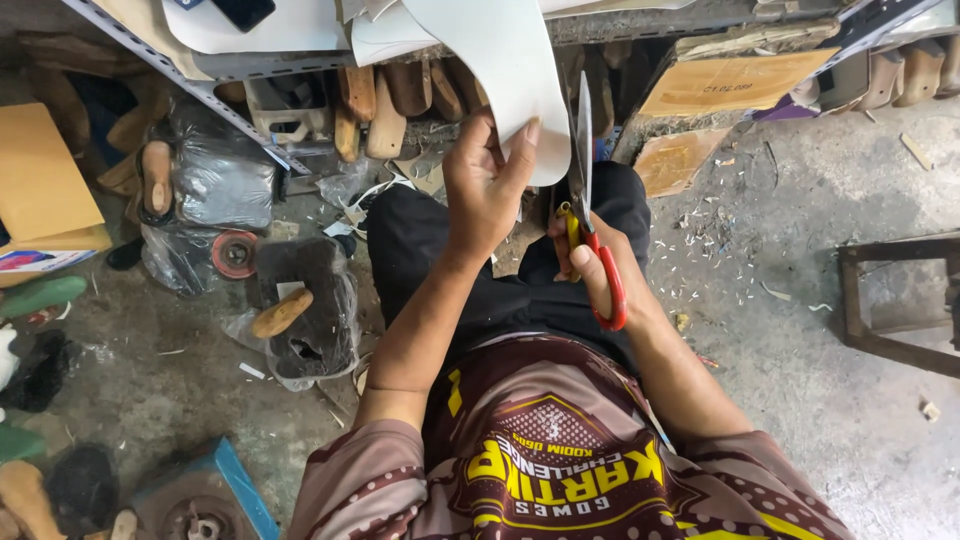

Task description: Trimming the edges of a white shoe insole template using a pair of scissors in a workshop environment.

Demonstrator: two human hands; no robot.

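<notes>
My left hand (487, 185) pinches the lower edge of a white curved sheet (505, 60) held up in front of me. In my right hand (600, 265) I grip red-handled scissors (592, 215), blades pointing upward along the sheet's right edge. Both hands hover over my lap, above my black trousers (420, 245).
Wooden shoe lasts (385, 105) line a low shelf ahead. A black plastic bag with a wooden last (285, 312) lies at left, near a red disc (234, 254). Cardboard pieces (735, 82) lean at upper right. A dark wooden stool frame (890, 295) stands at right. Small offcuts litter the concrete floor.
</notes>
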